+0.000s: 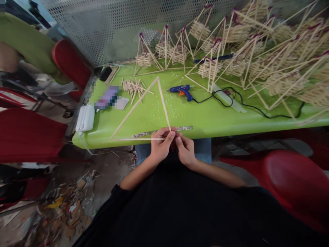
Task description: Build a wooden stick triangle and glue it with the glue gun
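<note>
A triangle of thin wooden sticks [135,107] is held up over the table's front edge. My left hand [161,145] is closed on its near right corner, thumb against the sticks. Right beside it, my right hand [185,150] is closed in a pinch at the same corner; what lies between its fingertips is hidden. Beyond the triangle rests a blue glue gun [179,89] with an orange trigger and a black cord. A pile of short sticks [133,88] lies behind the triangle's left side. A narrow patterned strip [185,128] lies just past my hands.
Many stick structures with purple-tied tops [212,65] crowd the green table [205,118] at the back and right. A white power bank-like box [85,117] and a purple phone-like object [108,96] sit left. Red chairs [293,175] flank me; another person [28,44] is at far left.
</note>
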{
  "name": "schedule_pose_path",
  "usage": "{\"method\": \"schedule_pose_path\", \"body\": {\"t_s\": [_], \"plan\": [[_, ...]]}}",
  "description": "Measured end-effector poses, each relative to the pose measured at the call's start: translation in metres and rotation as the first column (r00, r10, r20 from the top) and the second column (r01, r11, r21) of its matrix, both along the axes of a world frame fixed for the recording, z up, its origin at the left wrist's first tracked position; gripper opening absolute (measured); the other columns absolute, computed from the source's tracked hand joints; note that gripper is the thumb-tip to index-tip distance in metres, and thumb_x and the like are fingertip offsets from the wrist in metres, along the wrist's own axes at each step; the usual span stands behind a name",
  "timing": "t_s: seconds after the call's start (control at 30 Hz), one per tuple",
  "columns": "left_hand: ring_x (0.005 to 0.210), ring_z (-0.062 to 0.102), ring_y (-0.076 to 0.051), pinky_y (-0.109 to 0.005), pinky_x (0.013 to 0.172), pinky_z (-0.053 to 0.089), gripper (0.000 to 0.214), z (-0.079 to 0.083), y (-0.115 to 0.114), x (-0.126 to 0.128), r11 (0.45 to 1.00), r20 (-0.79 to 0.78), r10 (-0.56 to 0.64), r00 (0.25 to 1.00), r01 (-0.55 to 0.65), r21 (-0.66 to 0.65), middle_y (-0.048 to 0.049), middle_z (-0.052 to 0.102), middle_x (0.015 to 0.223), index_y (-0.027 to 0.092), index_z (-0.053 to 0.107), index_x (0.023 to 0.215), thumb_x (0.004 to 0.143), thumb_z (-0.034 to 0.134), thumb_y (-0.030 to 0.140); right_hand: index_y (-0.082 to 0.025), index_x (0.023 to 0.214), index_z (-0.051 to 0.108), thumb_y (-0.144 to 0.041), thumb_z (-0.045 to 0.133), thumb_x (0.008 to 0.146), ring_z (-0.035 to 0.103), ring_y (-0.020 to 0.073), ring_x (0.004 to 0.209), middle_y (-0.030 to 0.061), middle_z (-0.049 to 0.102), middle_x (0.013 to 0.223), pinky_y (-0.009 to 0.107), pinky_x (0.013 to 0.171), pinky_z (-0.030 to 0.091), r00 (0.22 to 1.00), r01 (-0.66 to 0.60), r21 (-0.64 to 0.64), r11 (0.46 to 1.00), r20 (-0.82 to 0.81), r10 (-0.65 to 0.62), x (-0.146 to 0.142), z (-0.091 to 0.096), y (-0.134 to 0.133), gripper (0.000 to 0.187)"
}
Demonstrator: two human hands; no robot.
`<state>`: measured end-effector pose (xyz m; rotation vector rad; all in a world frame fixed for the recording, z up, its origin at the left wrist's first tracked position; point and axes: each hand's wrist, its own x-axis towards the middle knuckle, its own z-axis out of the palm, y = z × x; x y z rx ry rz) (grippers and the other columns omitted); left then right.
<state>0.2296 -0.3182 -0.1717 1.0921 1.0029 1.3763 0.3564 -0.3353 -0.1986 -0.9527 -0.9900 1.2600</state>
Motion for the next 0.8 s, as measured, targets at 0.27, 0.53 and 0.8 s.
{"method": "schedule_pose_path", "body": {"t_s": [0.27,0.53,0.8], "plan": [[0.067,0.082,-0.017,-0.028,0.069,0.068,0.036,0.015,-0.015,-0.024,0.983,-0.013,-0.184,0.983,0.185,0.019,-0.0067,0.085,0.076,0.016,0.088,0.111,0.1,0.089,0.051,-0.028,0.102,0.086,-0.067,0.082,0.101,0.065,0.0138,0.059,0.0006,0.076,0.082,0.031,0.059,0.051,0.998,0.048,0.13,0.99,-0.04,-0.043,0.037,0.023,0.04,0.04],[0.062,0.077,-0.017,-0.029,0.068,0.062,0.033,0.014,-0.029,-0.031,0.914,-0.037,-0.403,0.914,0.401,-0.06,-0.008,0.082,0.071,0.018,0.092,0.111,0.101,0.088,0.049,-0.027,0.134,0.082,-0.071,0.086,0.096,0.068,0.0117,0.06,0.0089,0.086,0.126,0.028,0.05,0.054,0.868,-0.404,0.192,0.894,-0.227,0.441,0.047,0.089,0.088,0.059],[0.053,0.068,-0.014,-0.034,0.074,0.062,0.03,0.015,-0.03,-0.049,0.862,0.043,-0.496,0.867,0.498,-0.1,-0.0045,0.076,0.061,0.02,0.094,0.11,0.103,0.087,0.048,-0.021,0.101,0.083,-0.056,0.095,0.093,0.048,0.0041,0.05,-0.0006,0.074,0.084,0.023,0.046,0.042,0.783,-0.453,0.2,0.869,-0.377,0.495,0.035,0.088,0.087,0.038]]}}
